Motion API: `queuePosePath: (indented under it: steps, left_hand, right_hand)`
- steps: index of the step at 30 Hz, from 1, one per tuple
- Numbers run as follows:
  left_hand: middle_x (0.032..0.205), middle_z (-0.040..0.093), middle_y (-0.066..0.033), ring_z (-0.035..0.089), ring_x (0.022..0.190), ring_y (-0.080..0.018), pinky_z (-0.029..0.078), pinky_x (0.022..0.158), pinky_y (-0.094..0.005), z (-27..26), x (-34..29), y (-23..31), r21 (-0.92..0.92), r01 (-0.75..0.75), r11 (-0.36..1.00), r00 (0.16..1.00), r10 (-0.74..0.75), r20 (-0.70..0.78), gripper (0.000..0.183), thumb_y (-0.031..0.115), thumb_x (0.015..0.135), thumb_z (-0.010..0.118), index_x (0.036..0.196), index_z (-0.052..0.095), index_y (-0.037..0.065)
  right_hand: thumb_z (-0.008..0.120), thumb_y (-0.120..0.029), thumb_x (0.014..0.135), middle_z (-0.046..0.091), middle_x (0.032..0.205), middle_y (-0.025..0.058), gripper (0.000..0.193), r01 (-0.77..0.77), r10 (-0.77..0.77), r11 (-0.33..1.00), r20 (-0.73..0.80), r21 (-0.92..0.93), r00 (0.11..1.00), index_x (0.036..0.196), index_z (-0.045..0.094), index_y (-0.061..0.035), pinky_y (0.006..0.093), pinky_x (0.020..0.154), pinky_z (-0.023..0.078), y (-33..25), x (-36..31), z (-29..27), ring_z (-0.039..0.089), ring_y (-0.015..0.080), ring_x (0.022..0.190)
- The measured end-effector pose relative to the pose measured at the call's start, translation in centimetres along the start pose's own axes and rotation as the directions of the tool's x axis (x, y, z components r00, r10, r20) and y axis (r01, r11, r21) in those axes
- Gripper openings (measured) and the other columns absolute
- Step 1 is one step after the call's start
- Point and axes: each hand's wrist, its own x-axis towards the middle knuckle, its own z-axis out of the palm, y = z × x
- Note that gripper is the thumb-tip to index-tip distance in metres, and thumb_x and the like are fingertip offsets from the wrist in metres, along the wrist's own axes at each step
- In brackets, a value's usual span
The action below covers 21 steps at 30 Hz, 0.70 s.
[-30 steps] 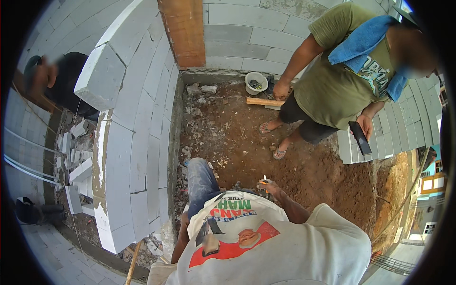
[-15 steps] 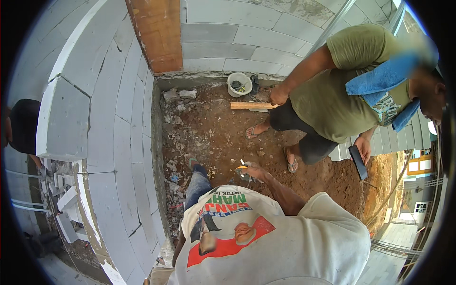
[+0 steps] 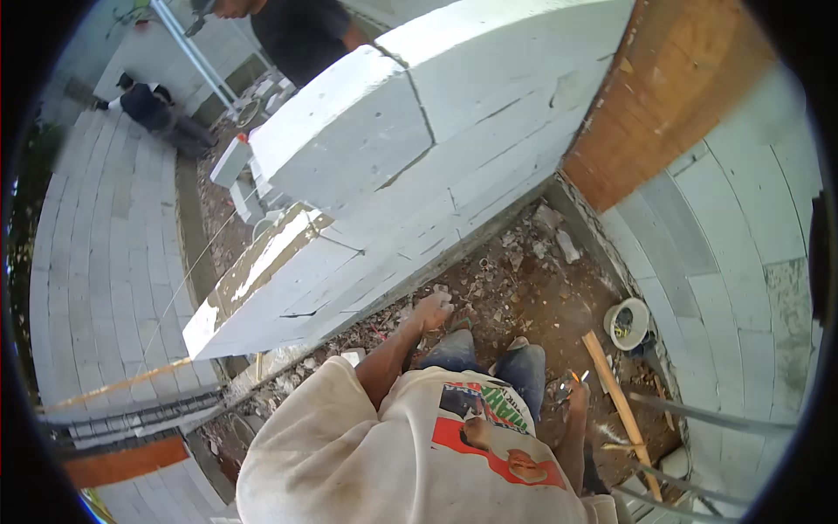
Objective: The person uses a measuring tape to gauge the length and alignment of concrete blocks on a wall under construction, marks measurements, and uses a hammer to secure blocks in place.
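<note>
My left hand [image 3: 431, 311] reaches low beside the block wall [image 3: 489, 188], above the rubble at its foot. Its dusty fingers look stretched out and apart, with nothing plainly held. On the other side of my legs, my right hand [image 3: 577, 396] is closed on a thin white stick [image 3: 585, 376], cigarette-like, and a small orange item whose kind I cannot make out. A long wooden strip [image 3: 615, 393] lies beside that hand.
A white bucket [image 3: 628, 323] stands by the right-hand wall. A brown wooden panel [image 3: 668, 87] fills the corner. Beyond the wall are a person in a dark shirt [image 3: 301, 39] and another person [image 3: 150, 109]. Thin bars cross at lower right.
The view has swung left toward the block wall. My left hand has come into sight beside it. The person in the green shirt is out of view; my right hand still holds the white stick.
</note>
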Motion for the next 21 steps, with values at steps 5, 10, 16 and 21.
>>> queuePosePath:
  steps: [5, 10, 16, 21]
  left_hand:
    - [0.119, 0.068, -0.0227, 0.066, 0.108, -0.0395, 0.05, 0.097, -0.0466, 1.1, -6.4, 2.9, -0.403, -0.022, 0.915, 0.842, -0.2, -0.501, 0.059, 0.021, 0.088, 0.065, 0.14, 0.055, -0.002]
    - [0.094, 0.063, -0.007, 0.061, 0.081, -0.0155, 0.053, 0.071, -0.0299, -6.9, -25.8, -3.4, -0.567, 0.088, 0.819, 0.149, -0.573, -0.806, 0.087, -0.004, 0.076, 0.064, 0.158, 0.034, -0.001]
    - [0.085, 0.058, -0.0042, 0.054, 0.068, -0.0142, 0.042, 0.049, -0.029, -22.3, -39.8, -7.3, -0.684, -0.221, 0.696, 0.026, -0.697, -0.717, 0.1, -0.01, 0.074, 0.059, 0.164, 0.021, 0.008]
    - [0.073, 0.054, -0.0012, 0.052, 0.062, -0.0142, 0.044, 0.05, -0.031, -28.7, -42.2, -11.2, -0.767, -0.174, 0.617, 0.311, -0.705, -0.638, 0.098, -0.009, 0.077, 0.058, 0.165, 0.022, 0.013]
  right_hand:
    - [0.062, -0.026, 0.095, 0.067, 0.074, 0.0077, 0.032, 0.231, 0.007, 0.549, 0.281, -0.803, 0.96, 0.104, 0.074, 0.0021, 0.0369, 0.053, 0.049, 1.0, 15.0, -7.8, 0.061, 0.0176, 0.056]
    - [0.063, -0.028, 0.099, 0.066, 0.069, 0.0083, 0.031, 0.771, 0.189, 0.319, 0.834, -0.551, 0.518, 0.11, 0.074, -0.0014, 0.0408, 0.056, 0.044, -5.4, 26.3, -12.7, 0.064, 0.0196, 0.062]
    - [0.072, -0.023, 0.087, 0.072, 0.08, 0.0115, 0.025, 0.494, -0.137, 0.16, 0.476, -0.855, 0.869, 0.1, 0.074, -0.0017, 0.0401, 0.063, 0.05, -13.3, 30.9, -7.7, 0.069, 0.0215, 0.071]
    - [0.069, -0.008, 0.095, 0.065, 0.082, 0.0005, 0.008, 0.485, -0.103, 0.573, 0.529, -0.661, 0.842, 0.096, 0.073, -0.0006, 0.0369, 0.061, 0.05, -17.2, 27.3, 0.2, 0.06, 0.0165, 0.071]
